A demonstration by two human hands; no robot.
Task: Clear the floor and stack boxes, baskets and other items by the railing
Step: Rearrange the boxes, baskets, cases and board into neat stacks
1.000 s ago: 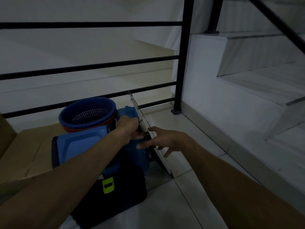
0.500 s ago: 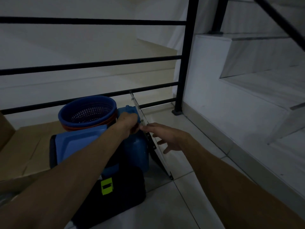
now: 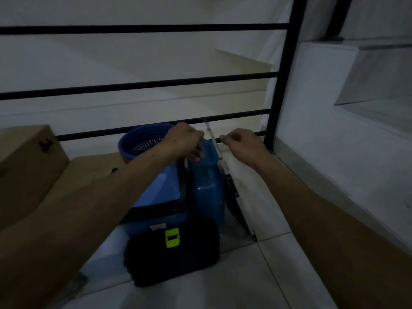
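While gripping jug (image 3: 208,186) handle w/ left hand (image 3: 186,141), right hand (image 3: 242,144) curled, grip unclear: probably light, stiff, slick plastic; lift by handle.

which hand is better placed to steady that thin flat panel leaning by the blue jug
Probably the right hand: it hovers beside the thin panel near its top edge, fingers loosely curled and apparently free. The left hand is busy on top of the blue jug.
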